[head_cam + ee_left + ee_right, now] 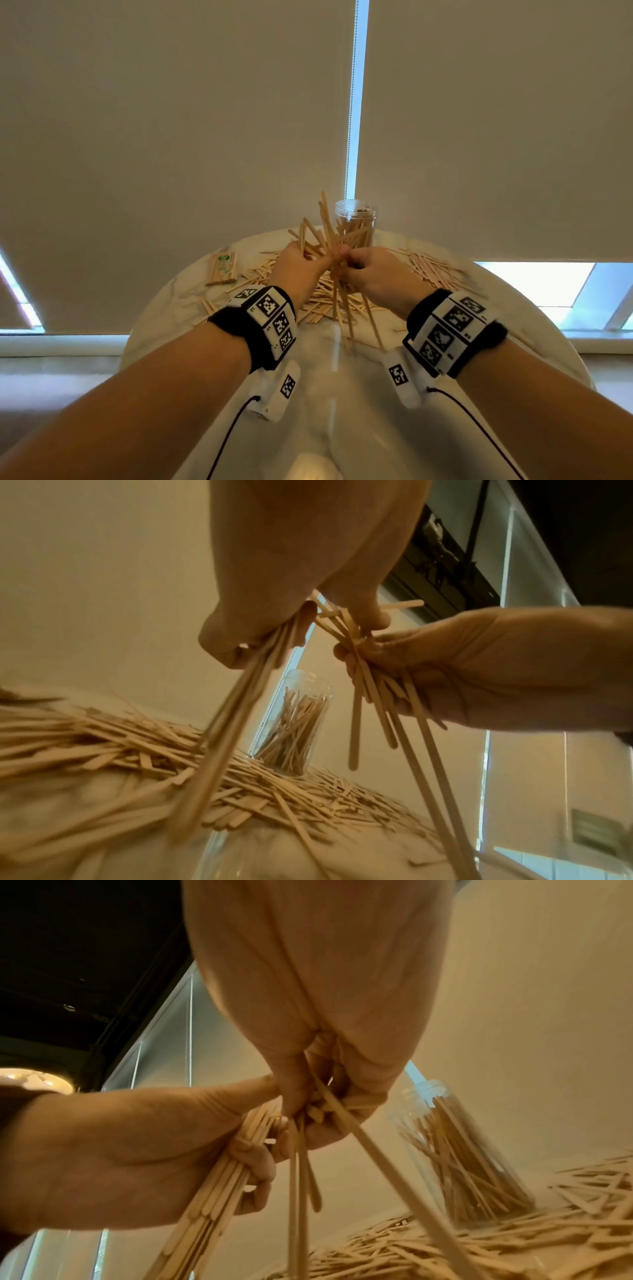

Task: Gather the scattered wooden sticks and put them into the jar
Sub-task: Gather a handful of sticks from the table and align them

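Note:
Both hands are raised above the round table, holding bunches of long wooden sticks (337, 274). My left hand (301, 265) grips a tight bundle (236, 712) (219, 1194) that slants down. My right hand (368, 270) grips a looser bunch (380, 696) (301, 1150), whose sticks splay out at angles. The two hands touch at the fingertips. Behind them stands a clear plastic jar (356, 222) (294, 723) (459, 1150), open at the top, partly filled with sticks. Many more sticks (318, 298) (240, 785) (514, 1242) lie scattered in a heap on the table around the jar.
The round white marble table (329, 394) has bare surface near me. A wrapped pack of sticks (223, 269) lies at the left. Another spread of sticks (431, 270) lies to the right of the jar. Beige roller blinds (171, 137) cover the windows behind.

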A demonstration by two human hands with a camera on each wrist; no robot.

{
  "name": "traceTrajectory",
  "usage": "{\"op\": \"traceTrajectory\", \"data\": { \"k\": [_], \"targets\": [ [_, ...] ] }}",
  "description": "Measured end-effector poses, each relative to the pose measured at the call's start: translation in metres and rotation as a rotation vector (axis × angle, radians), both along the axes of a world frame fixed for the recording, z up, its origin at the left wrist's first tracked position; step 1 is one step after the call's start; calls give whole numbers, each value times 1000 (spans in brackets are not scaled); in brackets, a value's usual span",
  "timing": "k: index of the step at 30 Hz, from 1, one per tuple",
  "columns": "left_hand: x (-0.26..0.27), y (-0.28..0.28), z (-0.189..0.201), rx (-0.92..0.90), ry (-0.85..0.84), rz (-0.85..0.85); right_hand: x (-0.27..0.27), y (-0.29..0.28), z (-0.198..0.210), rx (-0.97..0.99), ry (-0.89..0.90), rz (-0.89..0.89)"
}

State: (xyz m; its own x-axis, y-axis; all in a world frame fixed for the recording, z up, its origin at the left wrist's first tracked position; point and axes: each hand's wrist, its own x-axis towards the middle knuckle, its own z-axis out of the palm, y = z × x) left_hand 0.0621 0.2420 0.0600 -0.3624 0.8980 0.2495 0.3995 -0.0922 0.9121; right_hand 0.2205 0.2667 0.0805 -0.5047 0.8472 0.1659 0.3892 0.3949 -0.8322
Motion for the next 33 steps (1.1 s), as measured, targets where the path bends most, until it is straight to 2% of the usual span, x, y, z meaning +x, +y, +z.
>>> {"op": "traceTrajectory", "data": {
  "k": [3, 6, 10, 13, 17, 20, 24, 27, 33],
  "targets": [
    [1, -2, 1, -50, 107, -5, -7, -3, -3, 36, 0, -43],
    [2, -3, 0, -101, 102, -29, -14, -5, -7, 73, 14, -78],
    [6, 3, -4, -52, -60, -41, -22, -11, -7, 123, 24, -78],
    [7, 8, -4, -17, -174, -1, -25, -16, -4, 128, -7, -8],
    [3, 10, 4, 58, -405, -5, -23, -14, -5, 204, -127, -14],
    [-6, 7, 13, 132, -528, 9, -13, -17, -6, 134, -172, -22],
    [-11, 5, 14, 230, -648, -19, -10, -28, -10, 7, -275, 54],
    [-3, 2, 14, 232, -679, -44, -16, -31, -18, 30, -401, 99],
    [9, -4, 23, 227, -776, -150, -22, -30, -25, 189, -259, 11]
  ]
}}
